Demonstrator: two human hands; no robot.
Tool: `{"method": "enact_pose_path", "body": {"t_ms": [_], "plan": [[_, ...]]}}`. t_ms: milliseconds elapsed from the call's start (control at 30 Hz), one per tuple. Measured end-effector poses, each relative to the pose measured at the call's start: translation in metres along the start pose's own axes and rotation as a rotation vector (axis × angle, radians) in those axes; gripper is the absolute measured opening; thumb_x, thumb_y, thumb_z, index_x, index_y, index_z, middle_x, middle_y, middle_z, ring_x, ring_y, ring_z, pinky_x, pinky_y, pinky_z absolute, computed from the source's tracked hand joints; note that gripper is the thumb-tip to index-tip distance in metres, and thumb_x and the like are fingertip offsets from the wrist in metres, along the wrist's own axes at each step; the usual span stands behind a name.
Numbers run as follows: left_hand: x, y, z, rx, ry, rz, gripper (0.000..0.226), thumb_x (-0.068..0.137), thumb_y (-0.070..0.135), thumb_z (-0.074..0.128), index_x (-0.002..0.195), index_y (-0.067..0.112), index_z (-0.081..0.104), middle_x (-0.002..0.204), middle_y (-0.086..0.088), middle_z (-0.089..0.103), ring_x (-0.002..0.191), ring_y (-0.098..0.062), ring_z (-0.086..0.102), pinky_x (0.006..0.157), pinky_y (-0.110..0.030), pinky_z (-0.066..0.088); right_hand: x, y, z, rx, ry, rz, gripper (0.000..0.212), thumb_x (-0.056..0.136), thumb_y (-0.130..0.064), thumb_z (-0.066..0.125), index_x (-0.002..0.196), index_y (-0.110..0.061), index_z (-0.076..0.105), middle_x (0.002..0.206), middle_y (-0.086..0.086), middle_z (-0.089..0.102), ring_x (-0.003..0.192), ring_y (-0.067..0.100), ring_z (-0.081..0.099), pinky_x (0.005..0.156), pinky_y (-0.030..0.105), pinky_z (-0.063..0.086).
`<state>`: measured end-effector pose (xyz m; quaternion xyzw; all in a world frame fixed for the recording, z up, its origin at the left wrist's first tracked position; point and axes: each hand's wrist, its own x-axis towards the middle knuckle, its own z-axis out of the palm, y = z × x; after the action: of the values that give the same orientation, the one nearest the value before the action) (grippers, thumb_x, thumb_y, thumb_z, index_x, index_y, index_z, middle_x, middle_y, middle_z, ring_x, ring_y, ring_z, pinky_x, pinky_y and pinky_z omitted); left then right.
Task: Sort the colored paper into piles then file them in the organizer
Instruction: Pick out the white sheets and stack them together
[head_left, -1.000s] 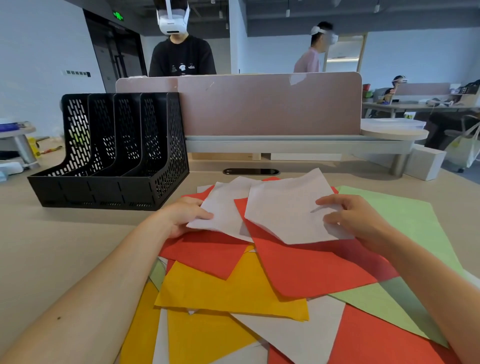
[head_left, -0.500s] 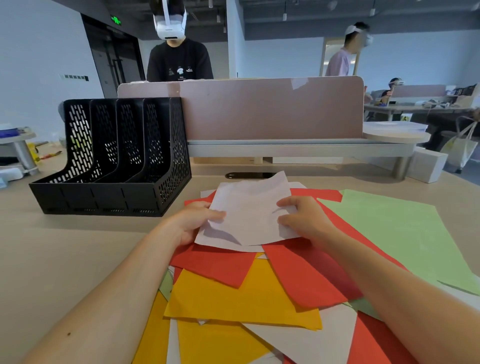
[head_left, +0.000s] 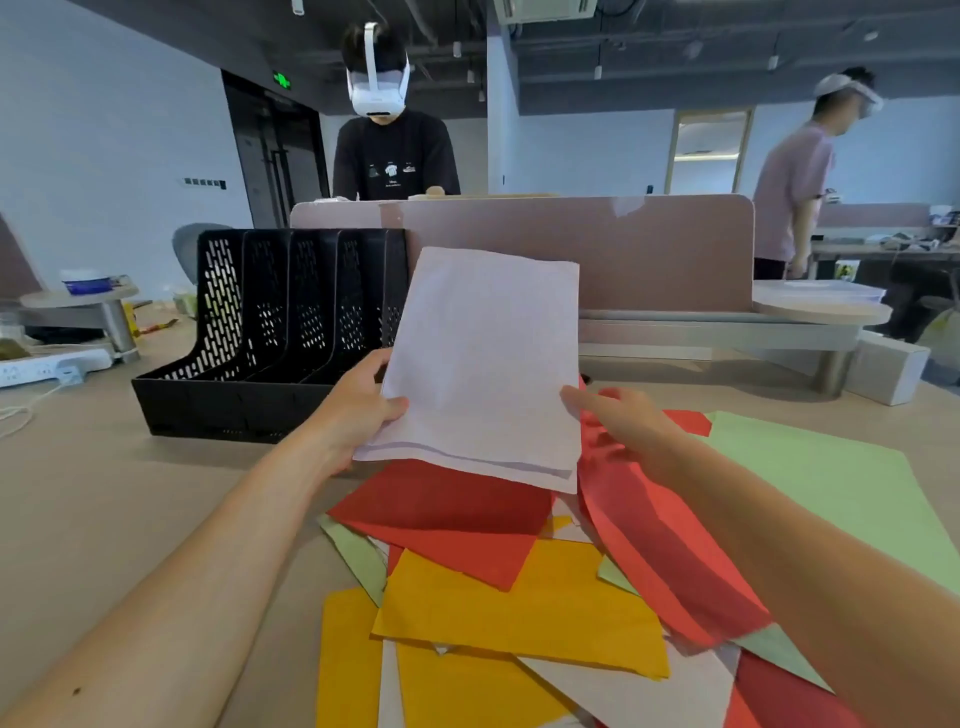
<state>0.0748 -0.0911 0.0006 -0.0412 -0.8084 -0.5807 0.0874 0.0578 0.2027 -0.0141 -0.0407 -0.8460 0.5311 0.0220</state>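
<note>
Sheets of white paper (head_left: 483, 364) are up off the red-yellow-green paper heap (head_left: 519, 608) now, gripped in my left hand (head_left: 358, 410), right hand (head_left: 618, 421) loose at their edge. Black slotted plastic organizer (head_left: 270, 332) is next, probably.

White sheets (head_left: 483, 364), squared into a thin stack, were gripped at the left edge by the left hand (head_left: 358, 410) and tilted above overlapping red sheets (head_left: 447, 514), yellow sheets (head_left: 519, 608) and a green sheet (head_left: 831, 499); the black perforated organizer (head_left: 270, 332) stood upright behind-left.
</note>
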Motion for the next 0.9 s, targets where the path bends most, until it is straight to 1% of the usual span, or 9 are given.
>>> {"method": "enact_pose_path", "body": {"t_ms": [133,267,367,467,567,633,767,833,900], "plan": [[-0.016,0.005,-0.036,-0.015,0.036,-0.026,0.055,0.093,-0.005,0.058,0.127,0.037,0.05,0.1,0.0,0.076,0.091,-0.019,0.074,0.079,-0.035,0.057,0.0,-0.024,0.02,0.194,-0.153,-0.023,0.067,0.066,-0.063,0.072,0.113,-0.017,0.064,0.107,0.004,0.069,0.097,0.025,0.065,0.076,0.035,0.052],[-0.038,0.003,-0.07,0.025,0.093,-0.067,0.055,0.093,-0.005,0.057,0.129,0.037,0.05,0.103,0.0,0.075,0.092,-0.018,0.074,0.08,-0.035,0.057,-0.009,-0.047,0.052,0.293,-0.308,-0.087,0.029,0.087,-0.03,0.071,0.105,-0.008,0.07,0.099,0.011,0.072,0.086,0.025,0.064,0.078,0.038,0.052],[-0.056,-0.007,-0.099,0.114,0.14,-0.134,0.056,0.092,-0.003,0.058,0.129,0.039,0.05,0.106,0.001,0.073,0.095,-0.018,0.071,0.082,-0.035,0.056,-0.015,-0.062,0.08,0.305,-0.361,-0.102,0.015,0.088,-0.013,0.067,0.098,-0.002,0.071,0.099,0.018,0.073,0.084,0.028,0.065,0.08,0.041,0.056],[-0.074,-0.022,-0.13,0.21,0.157,-0.248,0.051,0.093,0.003,0.058,0.128,0.039,0.05,0.114,0.003,0.068,0.102,-0.022,0.067,0.091,-0.044,0.054,-0.021,-0.076,0.107,0.212,-0.411,-0.103,0.004,0.078,-0.003,0.067,0.08,-0.001,0.065,0.077,0.017,0.065,0.069,0.024,0.061,0.062,0.031,0.051],[-0.096,-0.038,-0.161,0.379,0.165,-0.347,0.044,0.095,0.006,0.056,0.128,0.034,0.048,0.121,0.004,0.061,0.108,-0.022,0.059,0.094,-0.043,0.05,-0.033,-0.086,0.14,0.137,-0.535,-0.053,0.011,0.079,0.002,0.065,0.073,-0.005,0.059,0.058,0.009,0.058,0.051,0.018,0.059,0.049,0.023,0.045],[-0.108,-0.05,-0.179,0.527,0.183,-0.416,0.046,0.093,0.007,0.057,0.132,0.028,0.048,0.127,0.001,0.056,0.113,-0.023,0.052,0.099,-0.043,0.044,-0.042,-0.089,0.167,0.082,-0.648,-0.012,0.013,0.085,0.0,0.064,0.074,-0.005,0.06,0.055,0.007,0.061,0.049,0.015,0.059,0.047,0.021,0.046],[-0.128,-0.078,-0.204,0.831,0.312,-0.569,0.058,0.086,0.014,0.066,0.14,0.02,0.044,0.135,-0.002,0.05,0.116,-0.023,0.051,0.089,-0.034,0.044,-0.055,-0.093,0.228,0.059,-0.772,0.058,0.003,0.088,0.003,0.06,0.089,0.002,0.063,0.059,0.01,0.064,0.045,0.013,0.06,0.042,0.019,0.048],[-0.134,-0.087,-0.209,0.921,0.444,-0.563,0.06,0.084,0.024,0.07,0.138,0.022,0.045,0.141,-0.004,0.045,0.122,-0.027,0.05,0.099,-0.041,0.044,-0.058,-0.096,0.258,0.106,-0.811,0.096,0.014,0.088,0.006,0.058,0.1,0.002,0.064,0.069,0.014,0.065,0.047,0.014,0.062,0.042,0.019,0.05],[-0.134,-0.094,-0.211,0.961,0.468,-0.496,0.05,0.087,0.038,0.068,0.132,0.024,0.051,0.141,-0.004,0.046,0.125,-0.026,0.048,0.103,-0.042,0.042,-0.063,-0.102,0.284,0.128,-0.842,0.133,0.018,0.088,0.007,0.057,0.104,0.002,0.064,0.076,0.016,0.067,0.051,0.016,0.064,0.043,0.02,0.052]]}}
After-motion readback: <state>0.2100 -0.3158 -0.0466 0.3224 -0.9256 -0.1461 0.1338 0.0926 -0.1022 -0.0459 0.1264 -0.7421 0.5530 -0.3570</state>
